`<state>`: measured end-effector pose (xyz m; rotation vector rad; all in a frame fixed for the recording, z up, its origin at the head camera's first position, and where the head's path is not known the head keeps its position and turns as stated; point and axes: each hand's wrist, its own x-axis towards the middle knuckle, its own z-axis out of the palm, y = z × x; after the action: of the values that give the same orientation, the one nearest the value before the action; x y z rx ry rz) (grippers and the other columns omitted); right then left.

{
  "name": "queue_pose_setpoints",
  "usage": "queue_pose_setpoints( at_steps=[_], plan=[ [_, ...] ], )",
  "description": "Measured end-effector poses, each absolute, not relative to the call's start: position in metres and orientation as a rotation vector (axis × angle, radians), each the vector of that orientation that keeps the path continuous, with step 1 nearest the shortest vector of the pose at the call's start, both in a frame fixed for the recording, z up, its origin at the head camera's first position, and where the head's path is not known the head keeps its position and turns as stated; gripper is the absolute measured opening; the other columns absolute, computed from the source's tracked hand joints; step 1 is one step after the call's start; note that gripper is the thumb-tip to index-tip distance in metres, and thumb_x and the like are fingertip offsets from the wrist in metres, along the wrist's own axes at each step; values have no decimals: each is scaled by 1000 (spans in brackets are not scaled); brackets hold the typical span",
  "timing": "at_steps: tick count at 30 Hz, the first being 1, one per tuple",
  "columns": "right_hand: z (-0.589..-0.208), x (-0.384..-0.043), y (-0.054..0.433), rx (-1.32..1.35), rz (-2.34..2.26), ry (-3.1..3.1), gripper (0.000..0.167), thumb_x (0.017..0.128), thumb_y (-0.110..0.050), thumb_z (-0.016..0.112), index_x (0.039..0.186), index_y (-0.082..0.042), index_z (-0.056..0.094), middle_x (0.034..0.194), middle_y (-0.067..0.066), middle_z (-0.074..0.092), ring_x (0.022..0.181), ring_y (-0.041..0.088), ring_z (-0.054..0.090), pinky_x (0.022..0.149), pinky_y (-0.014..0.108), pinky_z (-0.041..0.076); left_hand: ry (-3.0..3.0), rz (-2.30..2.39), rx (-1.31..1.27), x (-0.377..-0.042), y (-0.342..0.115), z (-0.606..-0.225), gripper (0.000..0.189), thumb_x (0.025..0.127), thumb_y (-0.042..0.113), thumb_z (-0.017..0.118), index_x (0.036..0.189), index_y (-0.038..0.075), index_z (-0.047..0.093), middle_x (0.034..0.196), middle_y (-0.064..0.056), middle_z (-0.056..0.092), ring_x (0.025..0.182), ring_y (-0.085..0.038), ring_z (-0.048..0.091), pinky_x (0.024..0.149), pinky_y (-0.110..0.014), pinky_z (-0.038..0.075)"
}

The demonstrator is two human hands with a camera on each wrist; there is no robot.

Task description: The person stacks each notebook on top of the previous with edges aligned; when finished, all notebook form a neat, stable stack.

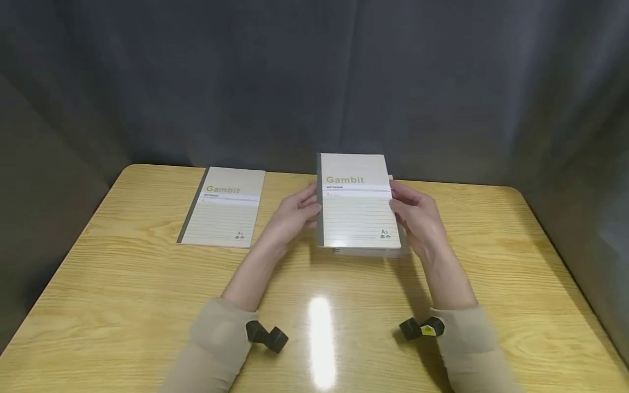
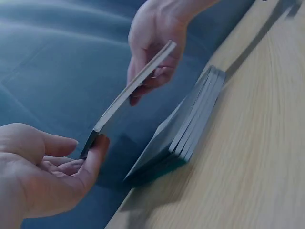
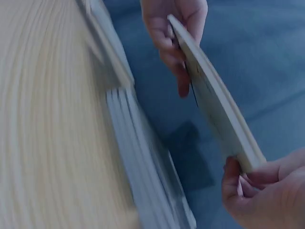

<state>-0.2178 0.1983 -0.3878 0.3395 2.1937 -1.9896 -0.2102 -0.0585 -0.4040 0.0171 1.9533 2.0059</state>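
A pale notebook [image 1: 358,218] with a dark spine and "Gambit" on its cover is held up off the table by both hands. My left hand [image 1: 287,218] pinches the spine edge between thumb and fingers, and my right hand [image 1: 420,215] grips the opposite edge. Below it lies a stack of notebooks [image 2: 193,119], mostly hidden in the head view. Air shows between stack and held notebook in both wrist views. A matching notebook [image 1: 223,218] lies flat, cover up, to the left of my left hand.
The light wood table [image 1: 123,305] has rounded far corners. A dark curtain [image 1: 295,82] hangs behind it and along both sides. Each sleeve carries a small black wrist device, one on the left [image 1: 267,335] and one on the right [image 1: 422,328].
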Motion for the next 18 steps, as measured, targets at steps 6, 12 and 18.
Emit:
queue_pose_setpoints(
  at_steps=[6,12,18],
  plan=[
    [-395,-220,225,240,-1943,2205,54,104,-4,53,157,-9,43,138,1,58,108,2,61,90,15,55,1994,1936,20,-217,-37,-406,59,108,17,49,163,12,28,164,-14,42,146,-28,49,116,-47,49],
    [-402,-225,234,248,-1896,2197,55,104,-5,54,157,-11,43,138,-2,59,81,-1,56,66,12,45,2060,1853,52,-218,-26,-411,59,111,31,40,165,14,23,172,-6,27,158,-25,30,126,-48,37],
    [-411,-227,241,242,-1913,2171,56,104,-4,55,158,-7,40,128,-7,61,85,-1,57,74,14,49,2102,1844,86,-218,-22,-414,65,111,34,37,166,10,13,173,-8,21,160,-23,23,131,-43,26]
  ],
)
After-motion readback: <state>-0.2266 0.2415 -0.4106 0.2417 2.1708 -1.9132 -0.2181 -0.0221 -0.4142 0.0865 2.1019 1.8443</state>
